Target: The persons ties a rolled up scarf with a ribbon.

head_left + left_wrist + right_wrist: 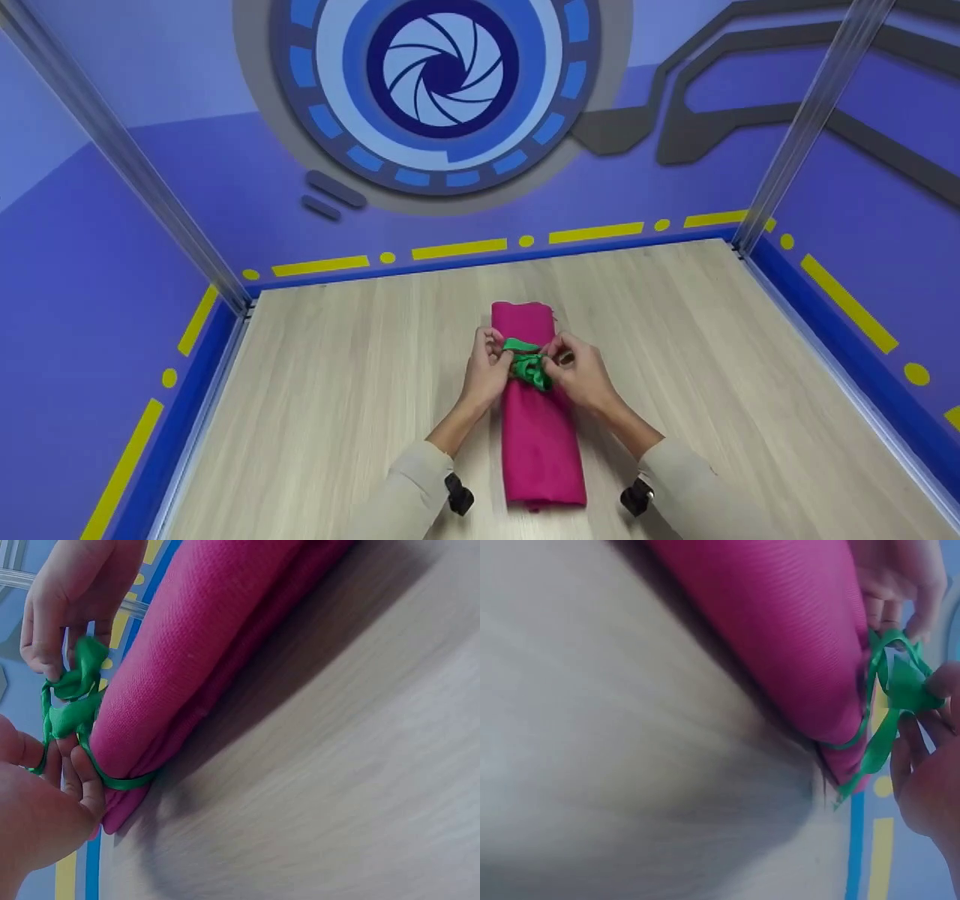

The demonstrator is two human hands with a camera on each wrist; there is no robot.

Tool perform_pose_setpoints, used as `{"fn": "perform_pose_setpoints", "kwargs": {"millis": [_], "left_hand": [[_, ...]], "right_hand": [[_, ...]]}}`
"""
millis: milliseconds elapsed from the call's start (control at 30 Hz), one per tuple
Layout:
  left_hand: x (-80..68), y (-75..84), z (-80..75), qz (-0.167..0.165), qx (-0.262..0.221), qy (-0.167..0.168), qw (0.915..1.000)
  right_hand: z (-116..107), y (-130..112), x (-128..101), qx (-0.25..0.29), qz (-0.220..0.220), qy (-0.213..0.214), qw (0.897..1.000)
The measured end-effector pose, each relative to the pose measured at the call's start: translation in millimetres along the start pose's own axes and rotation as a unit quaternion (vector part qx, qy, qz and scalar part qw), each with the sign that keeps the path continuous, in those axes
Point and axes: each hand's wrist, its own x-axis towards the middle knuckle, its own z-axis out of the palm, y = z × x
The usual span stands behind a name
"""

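Observation:
A folded or rolled magenta cloth (541, 457) lies lengthwise on the table, with a green ribbon (531, 369) passing round it near its far part. Loops of the ribbon bunch on top of the cloth. My left hand (487, 369) pinches the ribbon at the cloth's left side. Opposite it, my right hand (583, 375) pinches another part of the ribbon between thumb and fingers. In the left wrist view the green band (131, 782) wraps snugly under the cloth. A loose ribbon end (851, 784) hangs beside the cloth in the right wrist view.
The wood-patterned tabletop (337, 420) surrounds the cloth. Blue-purple printed panels (187, 180) with yellow dashes stand at the back and sides, joined by metal corner posts (810, 112). Black wrist devices (458, 495) sit at both sleeves.

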Motion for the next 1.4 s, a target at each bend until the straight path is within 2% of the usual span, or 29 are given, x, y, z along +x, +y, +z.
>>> {"fn": "perform_pose_setpoints", "kwargs": {"millis": [67, 133, 200, 267, 333, 400, 467, 567, 633, 700, 800, 967, 1067, 1167, 1400], "left_hand": [[0.2, 0.8, 0.4, -0.003, 0.001, 0.005, 1.0000], [0.5, 0.9, 0.7, -0.007, -0.005, 0.008, 0.9999], [0.7, 0.4, 0.9, -0.011, -0.014, 0.010, 0.9998], [1.0, -0.8, 0.9, -0.018, -0.026, 0.010, 0.9995], [1.3, -1.8, 0.4, -0.023, -0.036, 0.012, 0.9990], [1.7, -1.9, -0.7, -0.027, -0.030, 0.015, 0.9991], [2.7, -2.3, -2.4, -0.027, -0.019, 0.021, 0.9992], [4.5, -3.1, -6.4, -0.023, 0.002, 0.040, 0.9989], [6.0, -3.7, -9.4, -0.021, 0.005, 0.053, 0.9983], [6.9, -4.2, -12.6, -0.022, -0.002, 0.064, 0.9977], [6.9, -3.7, -17.3, -0.033, -0.029, 0.069, 0.9966], [5.5, -1.6, -27.6, -0.066, -0.094, 0.065, 0.9913], [5.4, -0.2, -35.0, -0.078, -0.119, 0.059, 0.9881], [5.6, 0.9, -42.3, -0.088, -0.126, 0.051, 0.9869], [5.5, -1.0, -58.8, -0.094, -0.114, 0.035, 0.9884]], "right_hand": [[-3.0, -2.1, 1.5, -0.019, -0.010, -0.007, 1.000], [-7.2, -3.7, 3.7, -0.078, -0.039, -0.016, 0.996], [-12.3, -4.5, 5.7, -0.145, -0.075, -0.026, 0.986], [-17.6, -4.3, 7.6, -0.204, -0.109, -0.033, 0.972], [-22.7, -4.0, 9.0, -0.224, -0.119, -0.042, 0.966], [-26.9, -3.4, 10.3, -0.208, -0.109, -0.050, 0.971], [-30.4, -3.6, 11.5, -0.165, -0.085, -0.062, 0.981], [-34.9, -3.4, 13.2, -0.065, -0.036, -0.080, 0.994], [-37.6, -3.9, 13.9, 0.012, -0.003, -0.088, 0.996], [-39.5, -3.1, 14.4, 0.082, 0.028, -0.087, 0.992], [-42.0, -2.0, 14.3, 0.164, 0.064, -0.082, 0.981], [-47.6, -1.5, 14.8, 0.236, 0.085, -0.083, 0.964], [-52.8, -0.4, 15.5, 0.242, 0.082, -0.085, 0.963], [-58.0, 0.5, 16.6, 0.224, 0.074, -0.088, 0.968], [-67.9, -1.4, 20.7, 0.105, 0.050, -0.101, 0.988]]}}
